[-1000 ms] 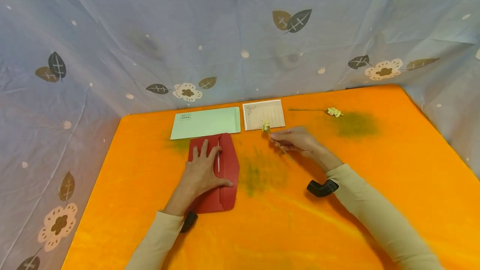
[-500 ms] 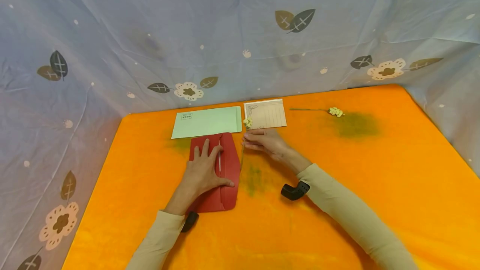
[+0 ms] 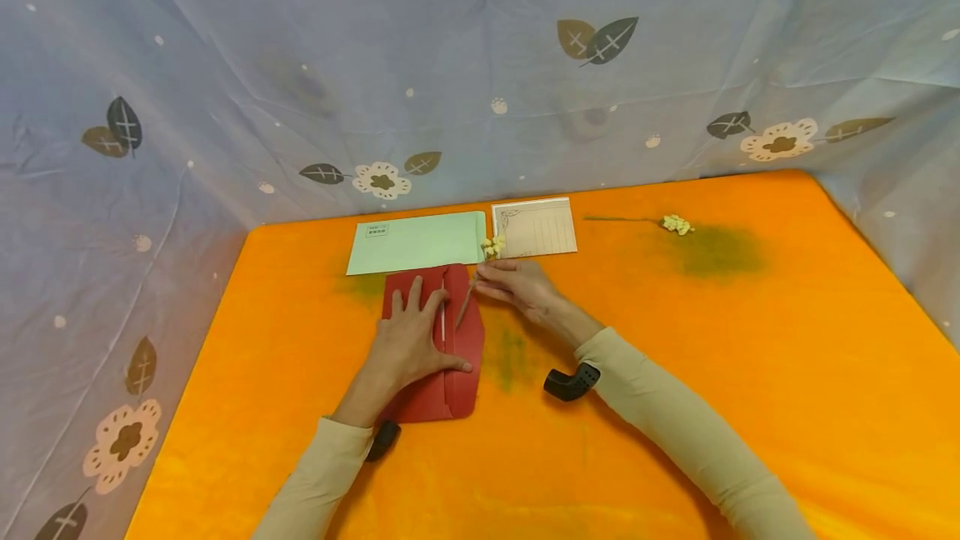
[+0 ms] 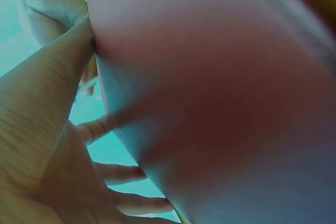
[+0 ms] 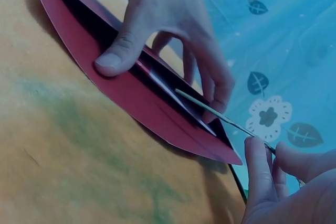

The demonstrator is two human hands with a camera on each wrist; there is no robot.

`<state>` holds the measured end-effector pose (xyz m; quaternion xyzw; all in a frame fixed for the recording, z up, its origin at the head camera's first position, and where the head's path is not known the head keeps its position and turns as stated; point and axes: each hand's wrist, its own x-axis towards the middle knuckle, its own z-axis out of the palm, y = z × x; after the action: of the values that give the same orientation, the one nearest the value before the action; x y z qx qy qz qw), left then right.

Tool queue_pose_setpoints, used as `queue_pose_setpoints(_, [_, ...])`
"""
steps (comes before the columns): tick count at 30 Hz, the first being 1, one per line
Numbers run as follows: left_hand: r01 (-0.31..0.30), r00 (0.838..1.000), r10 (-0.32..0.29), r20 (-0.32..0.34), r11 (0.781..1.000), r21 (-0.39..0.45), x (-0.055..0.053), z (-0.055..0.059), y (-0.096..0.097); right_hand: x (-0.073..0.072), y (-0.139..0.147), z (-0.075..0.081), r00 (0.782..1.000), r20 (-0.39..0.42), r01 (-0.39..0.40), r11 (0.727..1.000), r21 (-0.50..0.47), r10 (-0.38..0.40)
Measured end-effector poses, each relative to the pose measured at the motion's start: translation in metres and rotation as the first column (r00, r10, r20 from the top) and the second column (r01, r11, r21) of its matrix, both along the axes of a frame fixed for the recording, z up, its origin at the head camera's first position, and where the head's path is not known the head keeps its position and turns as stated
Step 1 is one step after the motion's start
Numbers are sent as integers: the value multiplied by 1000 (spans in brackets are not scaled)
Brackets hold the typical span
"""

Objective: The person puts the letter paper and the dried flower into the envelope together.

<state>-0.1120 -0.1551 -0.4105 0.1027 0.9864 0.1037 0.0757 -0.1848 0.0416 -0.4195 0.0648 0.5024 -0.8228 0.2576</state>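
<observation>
A yellow flower (image 3: 492,247) slants stem-first at the parted mouth of a red envelope (image 3: 467,336).
The right hand (image 3: 525,286) pinches its stem; the left hand (image 3: 411,336), fingers spread and thumb on the flap, presses the envelope against the orange table (image 3: 600,457).

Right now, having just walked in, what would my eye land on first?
Most likely the red envelope on the orange surface, with the left hand spread across it. Next, the right hand pinches a pale yellow flower sprig, its stem over the envelope's open mouth. Beyond them, near the patterned curtain, lie a mint-green envelope, a lined card and, farther right, a second sprig.
</observation>
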Motion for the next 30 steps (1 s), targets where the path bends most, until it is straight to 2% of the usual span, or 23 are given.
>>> queue_pose_setpoints(6, [-2,1000,2,0,1000,-4,-1,0,0,2,-11,-4,999,32,11,1000,6,-11])
queue_pose_setpoints(12, [-5,1000,5,-7,1000,-2,-1,0,1,6,-21,-5,997,69,-20,999,27,18])
queue_pose_setpoints(16, [-4,1000,4,-4,1000,0,0,0,1,9,-24,-6,998,53,-26,998,53,23])
queue_pose_setpoints(19, [-6,1000,6,3,1000,1,0,0,1,11,-25,-7,1000,8,-20,993,120,19])
queue_pose_setpoints(22, [-11,1000,11,9,1000,3,0,0,1,15,-29,-9,997,-71,-19,975,220,36])
queue_pose_setpoints(26, [-16,1000,16,12,1000,7,0,0,0,20,-35,-12,977,-193,-17,943,332,86])
queue_pose_setpoints(30, [-12,1000,12,3,1000,8,-1,-1,-1,23,-41,-15,954,-271,-2,909,417,127])
